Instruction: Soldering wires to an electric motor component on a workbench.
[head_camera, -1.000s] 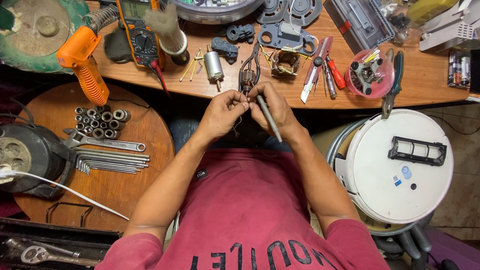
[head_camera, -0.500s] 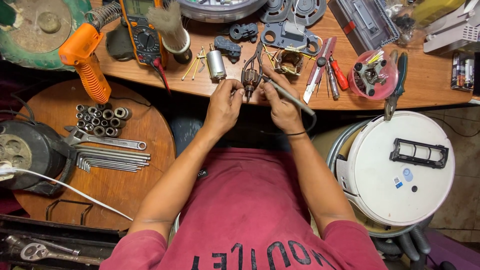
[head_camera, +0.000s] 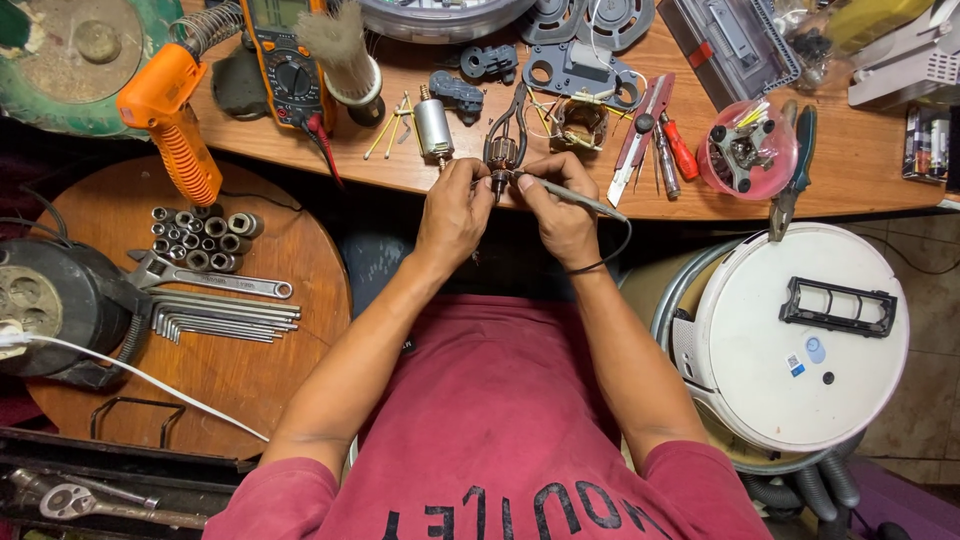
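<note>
Left hand (head_camera: 452, 215) pinching motor armature (head_camera: 499, 158), right hand (head_camera: 560, 215) gripping grey probe (head_camera: 578, 197) touching it

A yellow and dark grey meter (head_camera: 285, 55) lies at the far edge of the wooden workbench (head_camera: 860, 170), left of the middle; its pale greenish screen (head_camera: 283, 12) is a rectangle cut off by the top of the view. On the round white robot vacuum (head_camera: 800, 335) standing off the bench's near right edge, two small stickers sit close together below the black slot: a pale blue round one (head_camera: 815, 350) and a small square one (head_camera: 795, 364) in blue, white and red just left of it. At the bench's far right corner lies a yellow-green packet (head_camera: 875, 20), partly out of view.
</note>
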